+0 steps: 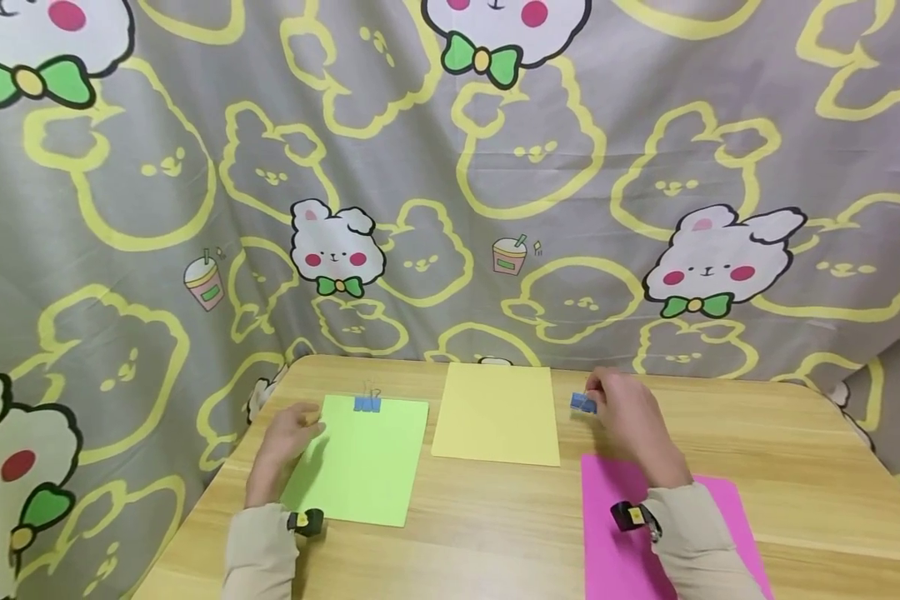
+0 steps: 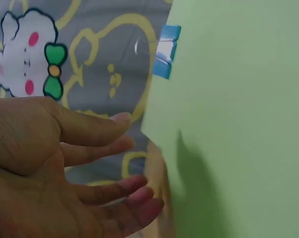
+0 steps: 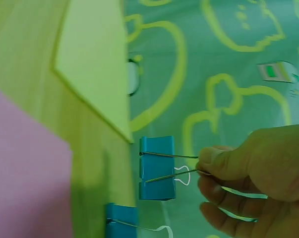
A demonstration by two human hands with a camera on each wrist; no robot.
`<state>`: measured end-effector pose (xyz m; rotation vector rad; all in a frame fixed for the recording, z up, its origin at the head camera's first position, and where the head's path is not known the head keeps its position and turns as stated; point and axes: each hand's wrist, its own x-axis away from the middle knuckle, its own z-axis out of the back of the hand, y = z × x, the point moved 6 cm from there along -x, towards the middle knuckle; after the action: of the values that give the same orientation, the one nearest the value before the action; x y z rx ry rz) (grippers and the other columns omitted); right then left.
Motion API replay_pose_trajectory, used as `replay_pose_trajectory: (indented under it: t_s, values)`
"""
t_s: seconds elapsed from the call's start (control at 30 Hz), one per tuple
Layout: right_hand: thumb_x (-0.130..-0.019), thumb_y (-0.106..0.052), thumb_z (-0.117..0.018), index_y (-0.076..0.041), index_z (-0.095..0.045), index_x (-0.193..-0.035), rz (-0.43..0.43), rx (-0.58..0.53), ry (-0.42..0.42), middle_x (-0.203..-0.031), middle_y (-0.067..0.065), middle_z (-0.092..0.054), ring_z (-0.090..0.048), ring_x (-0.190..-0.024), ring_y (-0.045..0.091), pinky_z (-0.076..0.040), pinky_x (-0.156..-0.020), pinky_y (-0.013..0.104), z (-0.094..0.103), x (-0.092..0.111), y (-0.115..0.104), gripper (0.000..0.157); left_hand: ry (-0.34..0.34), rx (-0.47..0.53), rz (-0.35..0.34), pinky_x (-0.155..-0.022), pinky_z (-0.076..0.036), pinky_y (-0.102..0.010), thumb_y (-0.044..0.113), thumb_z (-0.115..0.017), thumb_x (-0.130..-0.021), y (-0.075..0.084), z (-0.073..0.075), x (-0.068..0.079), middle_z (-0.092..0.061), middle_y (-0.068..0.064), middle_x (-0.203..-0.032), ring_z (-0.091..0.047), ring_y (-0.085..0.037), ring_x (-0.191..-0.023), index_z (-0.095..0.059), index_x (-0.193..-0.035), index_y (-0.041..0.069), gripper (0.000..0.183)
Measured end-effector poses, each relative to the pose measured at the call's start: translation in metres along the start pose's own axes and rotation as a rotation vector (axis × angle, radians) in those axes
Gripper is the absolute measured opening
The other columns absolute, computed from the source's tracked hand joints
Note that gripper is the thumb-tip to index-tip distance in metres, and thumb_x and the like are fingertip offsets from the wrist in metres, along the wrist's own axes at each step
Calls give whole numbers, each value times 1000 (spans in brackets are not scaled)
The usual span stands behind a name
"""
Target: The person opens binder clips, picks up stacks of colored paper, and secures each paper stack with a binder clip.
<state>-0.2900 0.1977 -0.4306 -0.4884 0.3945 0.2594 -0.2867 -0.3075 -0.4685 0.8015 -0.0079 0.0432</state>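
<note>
A blue binder clip (image 1: 367, 404) sits on the top edge of the green paper (image 1: 367, 467). By that paper's upper left side is my left hand (image 1: 288, 433), its fingers loosely extended and holding nothing. Over the table's far right part, my right hand (image 1: 630, 412) pinches the wire handle of another blue binder clip (image 3: 157, 168) between thumb and fingers. A further blue binder clip (image 3: 122, 218) shows below the held one in the right wrist view, partly cut off by the frame.
Yellow paper (image 1: 497, 415) lies mid-table near the back edge. Pink paper (image 1: 607, 533) is at the front right, partly covered by my right forearm. A patterned grey curtain (image 1: 420, 183) hangs behind the wooden table (image 1: 495, 525).
</note>
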Motion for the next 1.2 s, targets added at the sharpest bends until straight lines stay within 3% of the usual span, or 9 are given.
replay_pose_trajectory:
  t_s: [0.17, 0.3, 0.63, 0.8, 0.9, 0.93, 1.0, 1.1, 1.2]
  values:
    - [-92, 1, -72, -2, -66, -90, -53, -40, 9, -90, 11, -65, -57, -74, 25, -48, -64, 42, 20, 8, 5, 7, 73, -61, -121, -102, -43, -66, 6, -61, -100, 38, -8, 0, -48, -40, -140, -47, -59, -127, -52, -138, -14, 43]
    - [-94, 1, -68, -1, -64, -95, -72, -70, 26, -102, 18, -63, -57, -82, 31, -47, -68, 45, 33, 16, 15, 5, 46, -50, -219, -103, -43, -64, 6, -63, -99, 74, -30, -4, -54, -35, -137, -50, -55, -126, -55, -136, -12, 42]
    - [-96, 1, -65, 2, -60, -98, -129, -112, -12, -103, 28, -68, -65, -96, 47, -55, -79, 60, 58, 32, 51, 6, -69, -164, -221, -109, -38, -62, 16, -66, -100, 140, -97, -14, -51, -37, -139, -44, -53, -133, -51, -138, -15, 51]
    - [-93, -1, -71, -4, -63, -86, -150, -137, -85, -122, 34, -63, -59, -111, 55, -58, -80, 55, 69, 42, 67, 11, -168, -121, -196, -109, -39, -60, 21, -65, -102, 154, -130, -19, -45, -39, -143, -42, -53, -135, -48, -138, -19, 57]
    - [-92, -5, -73, -8, -65, -82, -176, -147, -142, -129, 35, -60, -59, -113, 55, -59, -79, 53, 74, 49, 77, 13, -173, -134, -203, -80, -56, -45, 20, -66, -100, 156, -146, -22, -60, -34, -121, -65, -36, -91, -63, -110, -19, 41]
    - [-92, -6, -73, -9, -65, -82, -189, -147, -161, -130, 35, -60, -61, -112, 54, -58, -80, 54, 76, 50, 80, 13, -162, -147, -210, -67, -53, -39, 18, -68, -99, 158, -149, -22, -63, -28, -104, -60, -28, -72, -65, -94, -16, 35]
    - [-92, -10, -74, -9, -65, -83, -213, -146, -195, -130, 35, -60, -63, -110, 54, -56, -83, 57, 78, 53, 85, 12, -118, -202, -221, -58, -45, -34, 18, -71, -97, 159, -155, -24, -58, -19, -86, -46, -21, -61, -58, -73, -6, 36]
    - [-91, -14, -76, -9, -68, -86, -238, -144, -233, -127, 34, -62, -64, -109, 53, -53, -85, 60, 79, 55, 92, 11, -76, -259, -204, -66, -50, -40, 19, -75, -94, 161, -162, -26, -52, -18, -81, -53, -30, -72, -50, -66, 1, 42]
    - [-90, -18, -78, -9, -69, -88, -238, -131, -233, -122, 31, -66, -64, -109, 51, -53, -83, 57, 81, 57, 96, 13, -55, -284, -177, -83, -51, -54, 25, -76, -94, 163, -169, -27, -55, -28, -95, -55, -45, -94, -56, -72, -2, 40]
